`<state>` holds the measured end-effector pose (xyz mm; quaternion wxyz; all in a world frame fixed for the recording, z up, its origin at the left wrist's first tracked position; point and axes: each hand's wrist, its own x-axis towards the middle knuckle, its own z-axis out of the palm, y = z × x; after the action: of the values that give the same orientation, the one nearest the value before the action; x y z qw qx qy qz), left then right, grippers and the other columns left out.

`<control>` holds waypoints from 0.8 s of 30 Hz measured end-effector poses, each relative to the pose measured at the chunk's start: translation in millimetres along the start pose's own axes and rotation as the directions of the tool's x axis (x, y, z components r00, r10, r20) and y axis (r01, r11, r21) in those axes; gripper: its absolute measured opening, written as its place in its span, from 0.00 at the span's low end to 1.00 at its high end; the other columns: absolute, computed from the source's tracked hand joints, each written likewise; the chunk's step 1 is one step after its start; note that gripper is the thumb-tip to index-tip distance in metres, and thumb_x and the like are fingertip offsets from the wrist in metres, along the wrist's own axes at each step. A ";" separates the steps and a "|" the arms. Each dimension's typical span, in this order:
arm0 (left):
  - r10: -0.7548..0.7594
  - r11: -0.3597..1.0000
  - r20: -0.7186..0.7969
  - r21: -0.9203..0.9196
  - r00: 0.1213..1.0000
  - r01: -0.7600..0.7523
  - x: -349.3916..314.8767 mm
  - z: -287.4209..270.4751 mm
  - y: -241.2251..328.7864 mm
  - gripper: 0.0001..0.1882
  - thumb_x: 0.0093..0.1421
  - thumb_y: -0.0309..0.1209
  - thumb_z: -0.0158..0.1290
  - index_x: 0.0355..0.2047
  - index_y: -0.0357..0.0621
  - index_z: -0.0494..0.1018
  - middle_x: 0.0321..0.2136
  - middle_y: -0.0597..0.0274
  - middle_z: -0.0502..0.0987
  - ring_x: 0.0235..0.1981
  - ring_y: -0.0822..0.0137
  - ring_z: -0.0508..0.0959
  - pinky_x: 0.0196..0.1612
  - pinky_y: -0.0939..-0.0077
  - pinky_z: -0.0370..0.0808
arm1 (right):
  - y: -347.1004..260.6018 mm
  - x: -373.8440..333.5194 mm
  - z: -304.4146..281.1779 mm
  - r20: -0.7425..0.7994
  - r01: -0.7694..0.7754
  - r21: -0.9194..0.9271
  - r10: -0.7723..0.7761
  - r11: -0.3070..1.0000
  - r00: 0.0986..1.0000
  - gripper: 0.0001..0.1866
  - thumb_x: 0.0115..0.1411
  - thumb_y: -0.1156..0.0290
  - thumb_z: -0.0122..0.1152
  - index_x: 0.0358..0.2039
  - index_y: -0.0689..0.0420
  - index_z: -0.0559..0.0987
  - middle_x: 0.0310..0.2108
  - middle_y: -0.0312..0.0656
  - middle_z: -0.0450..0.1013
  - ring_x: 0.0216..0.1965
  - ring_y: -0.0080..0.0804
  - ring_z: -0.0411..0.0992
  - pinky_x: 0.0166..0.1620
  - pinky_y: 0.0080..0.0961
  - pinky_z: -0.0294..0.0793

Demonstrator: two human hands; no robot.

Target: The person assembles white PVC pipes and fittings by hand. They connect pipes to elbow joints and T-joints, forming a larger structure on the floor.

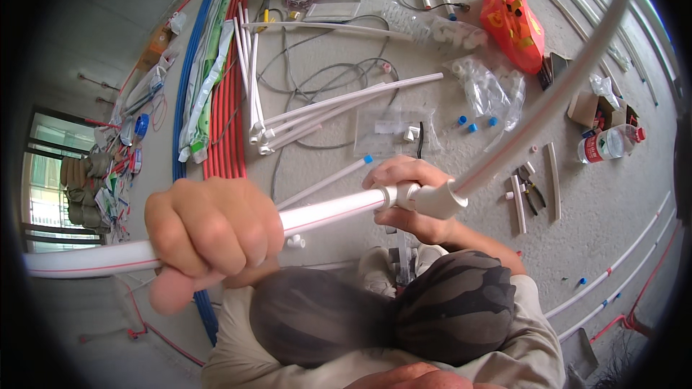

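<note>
My left hand is wrapped round a white plastic pipe with a thin red stripe, which runs out to the left. Its right end sits in a white pipe fitting. Closed on that fitting is my right hand, fingers behind and thumb side below; part of the joint is hidden by them. Out of the fitting's other side a second striped pipe slants up to the far right. The joined length is held in the air above my knees.
White pipes lie on the concrete floor ahead, beside red pipes and a grey cable. To the right are pliers, a water bottle, clear bags of fittings and a red bag. Between my shoes stands a metal object, mostly hidden.
</note>
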<state>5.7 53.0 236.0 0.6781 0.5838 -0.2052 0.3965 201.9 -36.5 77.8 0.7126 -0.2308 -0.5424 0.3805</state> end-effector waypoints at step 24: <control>-0.042 0.989 -0.024 -0.141 0.999 0.038 -6.1 -7.6 -15.7 0.22 0.70 0.34 0.58 0.20 0.46 0.63 0.13 0.59 0.70 0.08 0.70 0.63 0.12 0.72 0.62 | -3.7 -13.4 13.3 -0.081 -0.023 -0.279 0.001 0.960 0.997 0.23 0.52 0.78 0.79 0.42 0.58 0.73 0.31 0.44 0.76 0.27 0.32 0.76 0.30 0.26 0.73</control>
<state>12.8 58.3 219.8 0.7281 0.5331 -0.2120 0.3752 188.8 -50.5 76.6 0.6916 -0.3476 -0.5604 0.2947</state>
